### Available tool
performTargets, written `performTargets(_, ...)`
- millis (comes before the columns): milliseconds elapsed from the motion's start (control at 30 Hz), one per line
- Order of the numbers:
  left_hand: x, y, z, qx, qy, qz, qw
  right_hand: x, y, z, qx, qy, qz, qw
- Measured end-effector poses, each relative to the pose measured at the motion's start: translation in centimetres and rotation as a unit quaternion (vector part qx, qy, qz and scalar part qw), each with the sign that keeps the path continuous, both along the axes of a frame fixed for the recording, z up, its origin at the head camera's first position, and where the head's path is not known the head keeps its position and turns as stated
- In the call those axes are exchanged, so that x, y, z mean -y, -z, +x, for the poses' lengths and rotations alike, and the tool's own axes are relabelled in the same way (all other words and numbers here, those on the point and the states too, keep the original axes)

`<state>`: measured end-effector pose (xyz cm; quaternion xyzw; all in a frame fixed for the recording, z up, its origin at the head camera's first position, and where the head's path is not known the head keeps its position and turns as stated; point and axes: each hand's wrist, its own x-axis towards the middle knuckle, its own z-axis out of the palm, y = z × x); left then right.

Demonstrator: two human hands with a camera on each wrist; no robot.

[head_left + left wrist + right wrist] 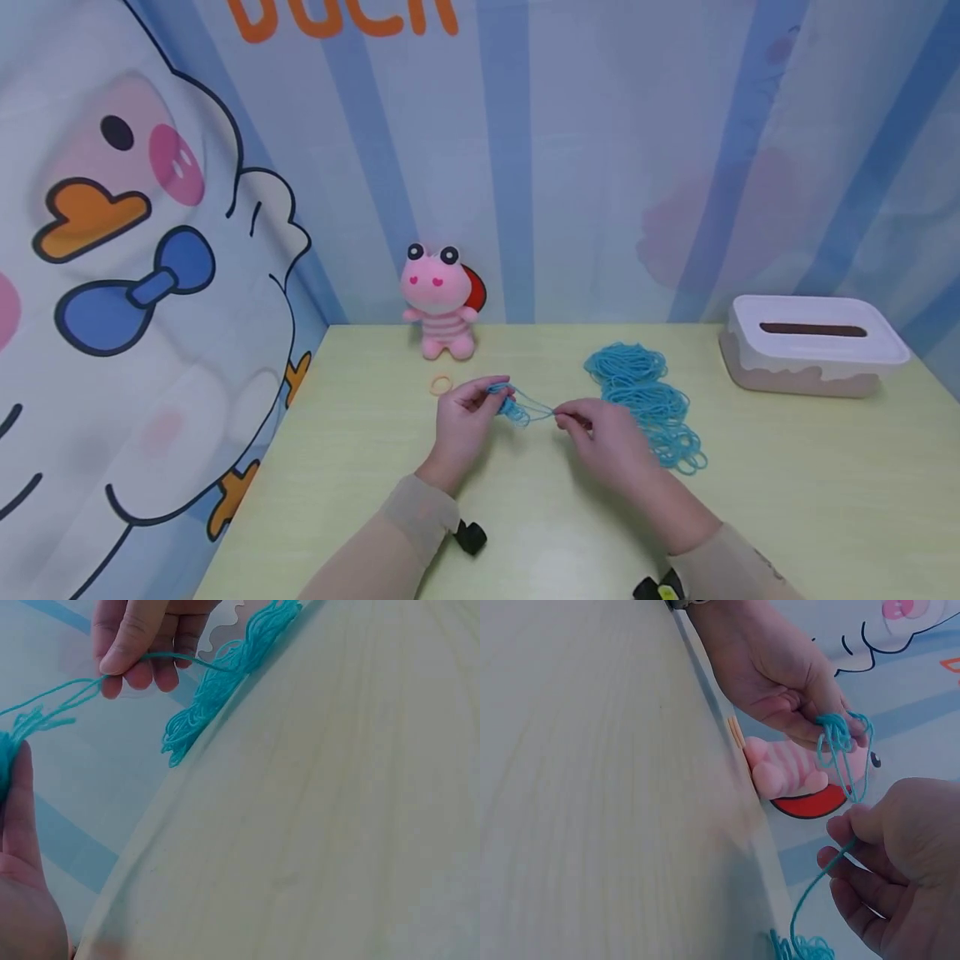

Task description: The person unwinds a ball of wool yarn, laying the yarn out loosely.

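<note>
My left hand point(463, 423) holds a small looped bundle of blue yarn point(514, 410) between thumb and fingers, raised over the table. To its right, my right hand point(609, 439) pinches strands of the same yarn between thumb and index finger. Thin loops stretch between the two hands. From the right hand's fingertips a single strand point(184, 658) runs to a larger pile of blue yarn point(647, 400), which lies on the table behind and right of that hand. In the right wrist view the bundle point(835, 735) hangs in loops from the left fingers.
A pink striped plush toy point(441, 302) sits at the table's back edge, against the curtain. An orange rubber band point(441, 384) lies in front of it, close to the left hand. A white-lidded tissue box point(817, 346) stands at the back right.
</note>
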<state>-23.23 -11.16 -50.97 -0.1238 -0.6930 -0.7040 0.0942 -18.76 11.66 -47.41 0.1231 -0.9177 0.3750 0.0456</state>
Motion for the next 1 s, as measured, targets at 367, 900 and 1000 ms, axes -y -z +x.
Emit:
performTargets(367,-0.1,-0.3,0.2,0.009,0.002,0.004,0.9999,-4.2,-0.2,0.1,-0.102,0.051,-0.025,0.993)
performTargets(900,-0.1,-0.2,0.1,0.027,0.035,0.032,0.9985,-7.8,0.2,0.2,-0.192,0.119,-0.085,0.97)
performTargets(1000,-0.1,-0.3,0.1,0.038,0.056,0.03,0.9973,-7.8,0.1,0.2,-0.199,0.123,-0.095,0.968)
